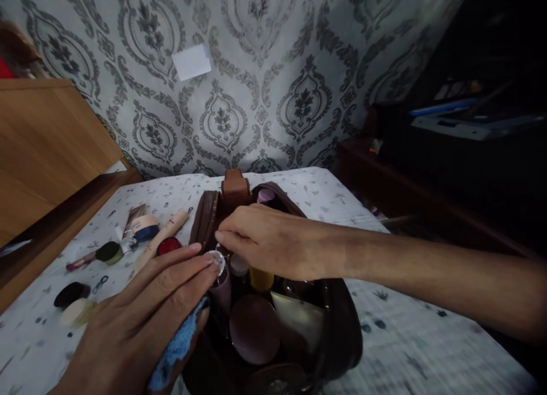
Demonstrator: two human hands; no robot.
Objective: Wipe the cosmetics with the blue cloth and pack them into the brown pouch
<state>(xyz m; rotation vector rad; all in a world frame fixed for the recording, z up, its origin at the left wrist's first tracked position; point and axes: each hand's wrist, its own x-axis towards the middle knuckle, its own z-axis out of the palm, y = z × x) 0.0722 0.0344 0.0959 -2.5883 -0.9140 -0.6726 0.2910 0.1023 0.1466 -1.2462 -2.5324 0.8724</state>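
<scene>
An unzipped dark brown toiletry bag (342, 326) stands in front of me, packed with cosmetics. My left hand (145, 309) keeps a blue cloth (182, 341) under its palm, its long fingers resting on the clear, shiny top of a pinkish bottle (220, 289) at the bag's left side. Inside the opening, my right hand (256, 238) is closed, fingertips down; whatever it grips is hidden. Beneath it show a yellow container (261, 279) and a small bottle with a greyish cap (238, 265). Nearer me are a round brown lid (255, 329) and a pale flat packet (299, 321).
Left of the bag, several cosmetics lie on the patterned white cloth (410, 332): a blue-and-beige jar (145, 228), a beige tube (175, 221), a red round item (168, 245), a black lid (72, 293). A wooden cabinet (51, 150) borders the left; dark furniture (367, 172) stands right.
</scene>
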